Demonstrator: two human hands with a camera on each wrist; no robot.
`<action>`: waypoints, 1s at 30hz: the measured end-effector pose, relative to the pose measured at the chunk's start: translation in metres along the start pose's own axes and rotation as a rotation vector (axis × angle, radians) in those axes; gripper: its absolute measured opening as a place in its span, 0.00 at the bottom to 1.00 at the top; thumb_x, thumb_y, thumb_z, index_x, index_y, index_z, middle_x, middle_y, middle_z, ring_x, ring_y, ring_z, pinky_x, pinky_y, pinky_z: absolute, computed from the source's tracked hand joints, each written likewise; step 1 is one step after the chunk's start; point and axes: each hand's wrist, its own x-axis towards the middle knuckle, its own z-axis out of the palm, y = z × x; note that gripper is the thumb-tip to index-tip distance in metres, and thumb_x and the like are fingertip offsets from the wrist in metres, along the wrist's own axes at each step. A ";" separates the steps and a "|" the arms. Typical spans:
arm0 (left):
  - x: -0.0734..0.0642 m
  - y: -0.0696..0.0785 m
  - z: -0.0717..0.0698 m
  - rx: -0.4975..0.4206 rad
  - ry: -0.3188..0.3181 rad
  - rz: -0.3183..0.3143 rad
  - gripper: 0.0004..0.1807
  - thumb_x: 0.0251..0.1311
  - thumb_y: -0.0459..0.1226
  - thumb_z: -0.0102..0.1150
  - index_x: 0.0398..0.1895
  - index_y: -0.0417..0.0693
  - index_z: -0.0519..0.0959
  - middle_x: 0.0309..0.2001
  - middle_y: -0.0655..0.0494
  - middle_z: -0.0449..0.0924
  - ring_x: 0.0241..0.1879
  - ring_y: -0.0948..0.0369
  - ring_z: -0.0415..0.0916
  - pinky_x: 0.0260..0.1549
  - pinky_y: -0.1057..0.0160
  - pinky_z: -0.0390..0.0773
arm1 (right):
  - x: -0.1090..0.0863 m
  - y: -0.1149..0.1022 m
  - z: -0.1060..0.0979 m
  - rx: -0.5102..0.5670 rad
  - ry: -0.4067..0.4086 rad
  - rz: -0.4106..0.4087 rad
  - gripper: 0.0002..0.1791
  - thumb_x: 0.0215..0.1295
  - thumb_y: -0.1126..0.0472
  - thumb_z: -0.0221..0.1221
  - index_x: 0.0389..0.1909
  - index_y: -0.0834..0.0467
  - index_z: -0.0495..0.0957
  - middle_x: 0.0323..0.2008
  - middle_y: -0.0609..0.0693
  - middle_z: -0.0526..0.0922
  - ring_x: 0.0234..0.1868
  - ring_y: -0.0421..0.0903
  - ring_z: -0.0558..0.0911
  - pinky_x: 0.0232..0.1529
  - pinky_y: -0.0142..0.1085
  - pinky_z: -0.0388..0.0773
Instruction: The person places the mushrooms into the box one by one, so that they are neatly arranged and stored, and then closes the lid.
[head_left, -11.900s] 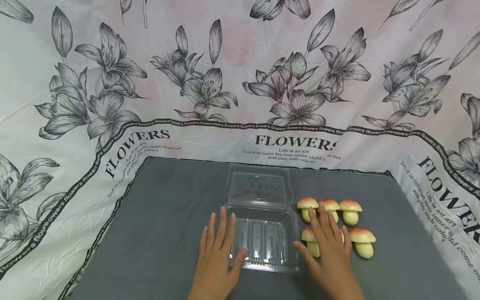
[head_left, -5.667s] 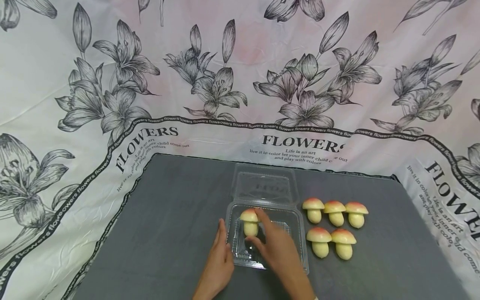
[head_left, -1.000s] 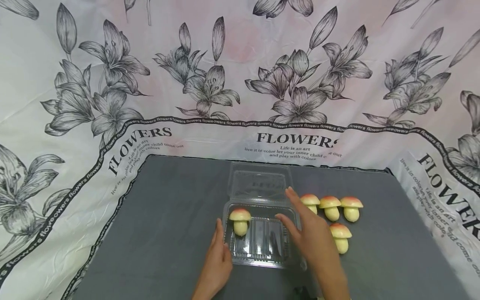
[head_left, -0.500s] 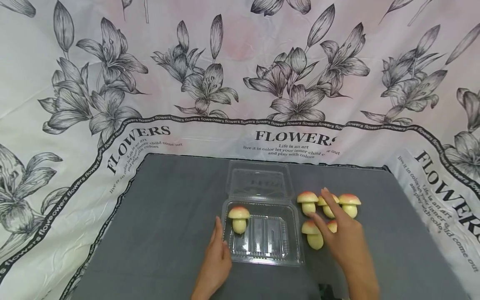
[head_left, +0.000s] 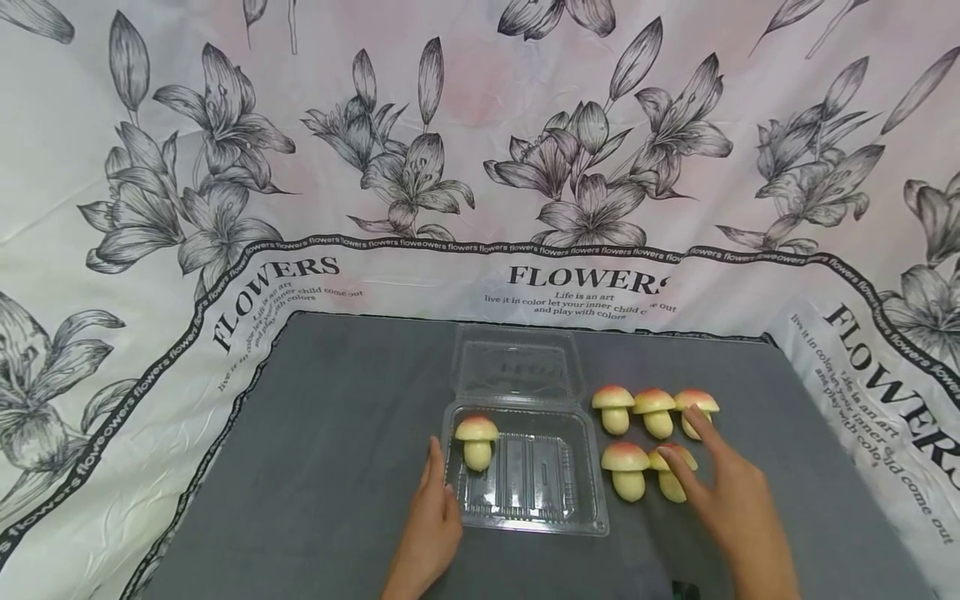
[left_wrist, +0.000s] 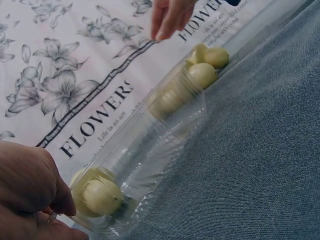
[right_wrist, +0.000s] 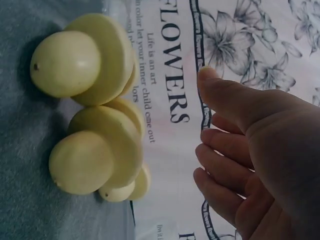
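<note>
A clear plastic clamshell container [head_left: 551, 527] lies on the table with its lid [head_left: 517, 367] folded back. One toy mushroom [head_left: 477, 442], red-topped with a pale yellow stem, lies at the left inside it. My left hand [head_left: 426, 525] holds the container's left side; the left wrist view shows the fingers pinching its edge [left_wrist: 65, 200]. To the right, several more such mushrooms [head_left: 626, 471] lie in two rows. My right hand [head_left: 738, 500] hovers above the right end of these rows, thumb and index finger apart, holding nothing; its fingers [right_wrist: 225, 170] are clear of the mushrooms in the right wrist view.
The table has a dark grey cloth [head_left: 337, 433]. Behind and at the sides hangs a white and pink curtain [head_left: 465, 192] printed with flowers and lettering. A small dark object [head_left: 685, 590] shows at the bottom edge beside the right forearm.
One mushroom has gone from the right group into the container, which held none at first. In the last second my right hand has moved rightward from the container to above the mushrooms.
</note>
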 end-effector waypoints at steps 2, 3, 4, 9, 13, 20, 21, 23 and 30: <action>0.000 0.000 0.000 0.004 0.005 -0.003 0.39 0.74 0.21 0.43 0.84 0.32 0.41 0.84 0.34 0.42 0.82 0.43 0.43 0.77 0.47 0.45 | -0.003 0.003 0.000 -0.013 -0.042 0.021 0.38 0.71 0.49 0.69 0.78 0.55 0.69 0.63 0.73 0.79 0.53 0.80 0.80 0.47 0.71 0.75; -0.001 0.000 0.000 0.004 0.005 -0.004 0.39 0.74 0.21 0.43 0.84 0.31 0.41 0.84 0.34 0.42 0.82 0.43 0.43 0.77 0.49 0.45 | -0.004 0.005 0.000 -0.023 -0.066 0.028 0.38 0.72 0.48 0.69 0.78 0.56 0.69 0.63 0.73 0.78 0.53 0.80 0.80 0.47 0.71 0.75; -0.001 -0.001 0.000 0.004 0.006 -0.005 0.39 0.74 0.21 0.42 0.84 0.31 0.41 0.84 0.34 0.42 0.82 0.44 0.43 0.77 0.51 0.44 | -0.004 0.007 0.000 -0.032 -0.086 0.033 0.38 0.72 0.48 0.68 0.77 0.58 0.69 0.64 0.73 0.77 0.53 0.80 0.80 0.46 0.71 0.76; -0.001 0.000 0.001 0.003 0.002 -0.003 0.39 0.74 0.21 0.42 0.84 0.31 0.41 0.84 0.34 0.41 0.83 0.44 0.43 0.77 0.53 0.44 | -0.009 0.016 0.003 -0.068 -0.146 0.045 0.40 0.71 0.48 0.69 0.77 0.60 0.69 0.65 0.74 0.76 0.52 0.79 0.81 0.45 0.70 0.77; -0.001 0.000 0.000 0.009 0.005 -0.009 0.39 0.74 0.21 0.43 0.84 0.32 0.41 0.84 0.34 0.42 0.83 0.43 0.43 0.77 0.48 0.45 | -0.014 0.023 0.005 -0.059 -0.157 0.045 0.41 0.69 0.48 0.71 0.77 0.59 0.68 0.68 0.72 0.75 0.54 0.80 0.79 0.47 0.71 0.76; -0.002 0.000 0.000 -0.006 0.009 0.001 0.39 0.74 0.21 0.44 0.84 0.31 0.43 0.84 0.34 0.43 0.83 0.42 0.44 0.77 0.61 0.42 | -0.020 0.033 0.011 -0.050 -0.133 -0.001 0.44 0.65 0.53 0.74 0.79 0.56 0.67 0.67 0.73 0.75 0.53 0.82 0.79 0.47 0.73 0.75; -0.003 -0.001 0.000 -0.007 0.011 0.006 0.39 0.74 0.21 0.44 0.84 0.31 0.43 0.84 0.33 0.43 0.82 0.42 0.44 0.77 0.62 0.42 | -0.020 0.034 0.012 -0.047 -0.134 -0.005 0.45 0.65 0.53 0.75 0.80 0.55 0.66 0.66 0.73 0.75 0.53 0.82 0.79 0.48 0.73 0.75; -0.003 0.000 0.000 -0.007 0.013 0.016 0.39 0.74 0.20 0.44 0.84 0.30 0.43 0.84 0.33 0.43 0.82 0.41 0.44 0.77 0.61 0.42 | -0.021 0.036 0.013 -0.045 -0.136 -0.010 0.46 0.64 0.53 0.75 0.80 0.54 0.65 0.67 0.73 0.75 0.54 0.82 0.79 0.48 0.73 0.75; -0.004 0.000 0.001 -0.011 0.012 0.014 0.39 0.74 0.21 0.45 0.84 0.31 0.43 0.84 0.33 0.43 0.82 0.41 0.44 0.77 0.59 0.43 | -0.024 0.043 0.019 -0.037 -0.144 -0.029 0.48 0.62 0.54 0.76 0.81 0.54 0.64 0.68 0.73 0.74 0.55 0.82 0.78 0.49 0.73 0.75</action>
